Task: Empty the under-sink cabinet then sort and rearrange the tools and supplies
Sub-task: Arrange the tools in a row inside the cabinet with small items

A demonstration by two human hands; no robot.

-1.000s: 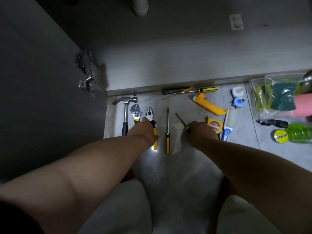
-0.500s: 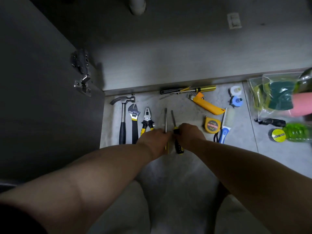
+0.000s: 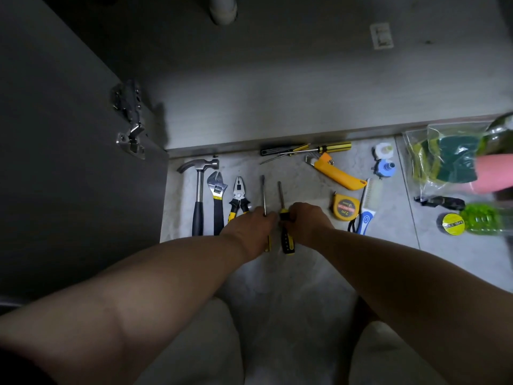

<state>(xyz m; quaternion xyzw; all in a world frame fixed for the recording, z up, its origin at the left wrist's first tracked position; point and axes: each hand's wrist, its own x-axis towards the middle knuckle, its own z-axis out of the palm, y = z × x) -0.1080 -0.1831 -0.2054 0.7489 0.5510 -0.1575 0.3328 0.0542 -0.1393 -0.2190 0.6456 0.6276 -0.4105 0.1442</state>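
Observation:
Tools lie in a row on the grey floor (image 3: 291, 273) before the open cabinet: hammer (image 3: 198, 195), adjustable wrench (image 3: 218, 201), pliers (image 3: 238, 197), then two screwdrivers. My left hand (image 3: 254, 226) covers the handle of the thin yellow screwdriver (image 3: 263, 194) and holds it; its shaft points toward the cabinet. My right hand (image 3: 308, 220) grips the black-and-yellow screwdriver (image 3: 287, 240) near the top of its handle. The two screwdrivers lie side by side, almost parallel.
Two more screwdrivers (image 3: 308, 148) lie by the cabinet base. To the right are a yellow utility knife (image 3: 337, 175), tape measure (image 3: 344, 208), blue-handled brush (image 3: 366, 212), small tape rolls (image 3: 384, 159), a sponge bag (image 3: 444, 159) and a green bottle (image 3: 485, 218). The open door (image 3: 69, 162) stands at left.
My right hand swung the black-and-yellow screwdriver from a slant to straight beside the thin one. My left hand left the pliers and came onto the thin screwdriver's handle.

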